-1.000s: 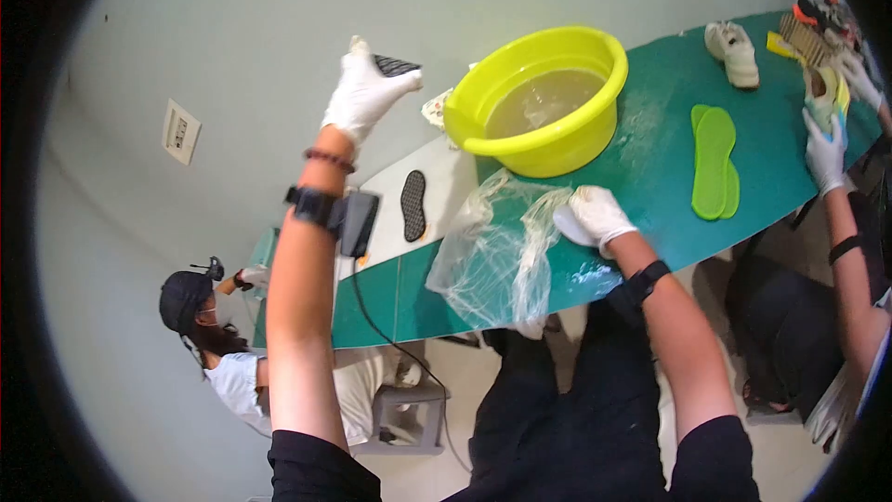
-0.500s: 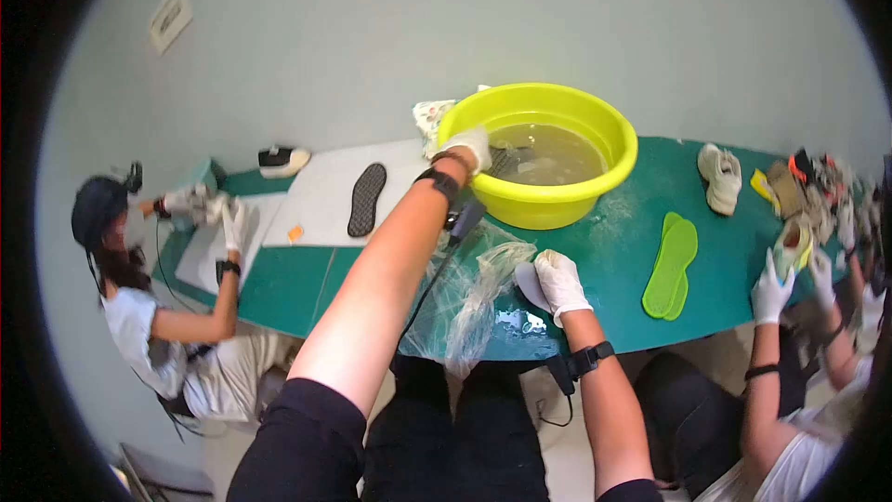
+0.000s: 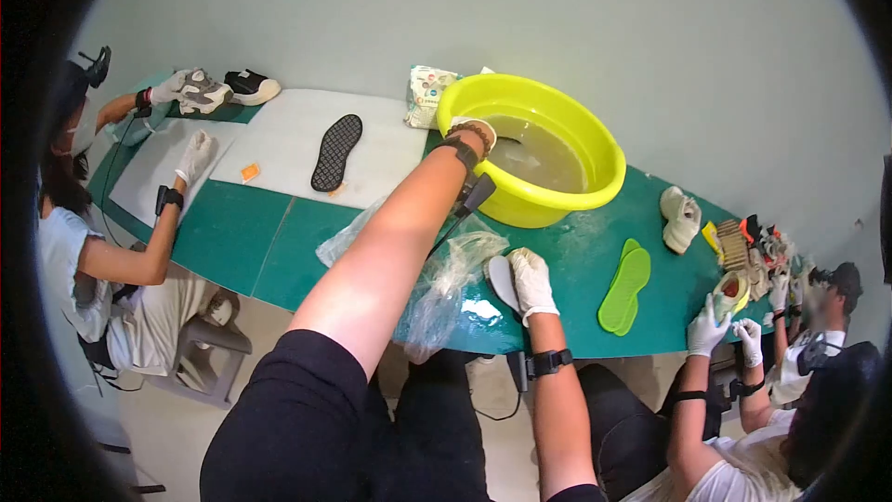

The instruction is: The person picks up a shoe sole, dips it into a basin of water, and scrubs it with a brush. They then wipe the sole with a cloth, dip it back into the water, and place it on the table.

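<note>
My left hand (image 3: 478, 127), in a white glove, reaches over the near-left rim into the yellow basin (image 3: 606, 188) of cloudy water. My own wrist hides most of its fingers. A small dark edge (image 3: 508, 139) shows in the water beside that hand. At the table's front edge, my gloved right hand (image 3: 532, 283) is closed on a pale grey insole (image 3: 502, 281), which sticks out on its left side. Wet patches and a crumpled clear plastic bag (image 3: 441, 307) lie just left of the insole.
On the white sheet (image 3: 390, 121) lies a black patterned insole (image 3: 336, 152). Green insoles (image 3: 625, 288) and a white shoe (image 3: 681, 219) are to the right. A printed packet (image 3: 429, 93) stands behind the basin. Gloved co-workers handle shoes at both ends.
My view has swung, so the table appears tilted. My left hand has gone lower into the basin. The right hand still holds the pale insole. The left co-worker's hands have moved apart.
</note>
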Action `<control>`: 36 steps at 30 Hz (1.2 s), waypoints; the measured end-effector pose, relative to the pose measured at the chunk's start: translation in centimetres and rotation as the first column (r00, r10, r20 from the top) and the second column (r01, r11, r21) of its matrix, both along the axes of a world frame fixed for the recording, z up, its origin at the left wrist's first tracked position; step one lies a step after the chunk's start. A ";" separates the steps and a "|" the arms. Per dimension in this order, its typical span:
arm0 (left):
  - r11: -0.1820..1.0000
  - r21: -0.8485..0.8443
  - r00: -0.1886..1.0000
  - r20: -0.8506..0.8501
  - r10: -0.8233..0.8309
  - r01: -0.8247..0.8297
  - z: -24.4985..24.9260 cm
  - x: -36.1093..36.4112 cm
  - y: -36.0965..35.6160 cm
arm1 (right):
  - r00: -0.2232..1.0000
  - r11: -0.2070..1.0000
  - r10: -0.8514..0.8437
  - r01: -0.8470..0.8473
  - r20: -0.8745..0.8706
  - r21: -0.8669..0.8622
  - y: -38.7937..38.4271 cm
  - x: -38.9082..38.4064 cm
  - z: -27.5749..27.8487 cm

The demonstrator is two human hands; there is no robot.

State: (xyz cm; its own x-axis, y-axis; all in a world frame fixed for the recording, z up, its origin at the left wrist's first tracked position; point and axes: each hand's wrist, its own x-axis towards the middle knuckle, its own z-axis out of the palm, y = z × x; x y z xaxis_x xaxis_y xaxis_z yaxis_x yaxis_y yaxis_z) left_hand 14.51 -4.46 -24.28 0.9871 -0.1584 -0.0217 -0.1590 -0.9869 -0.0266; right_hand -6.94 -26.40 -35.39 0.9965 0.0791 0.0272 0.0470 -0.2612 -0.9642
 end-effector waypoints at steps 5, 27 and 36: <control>0.978 -0.165 0.983 0.109 0.147 -0.128 2.1 -1.8 -0.6 | 1.000 1.000 -0.014 0.015 -0.027 0.024 0.7 -0.6 1.4; 0.996 -0.090 1.000 0.016 0.006 -0.005 -0.1 -1.0 -0.2 | 0.998 0.993 -0.012 0.020 -0.070 0.113 0.4 0.0 0.0; 0.968 -0.239 0.993 0.108 -0.056 0.080 0.4 0.7 0.0 | 0.997 0.995 -0.004 0.011 -0.074 0.100 0.3 -0.2 0.4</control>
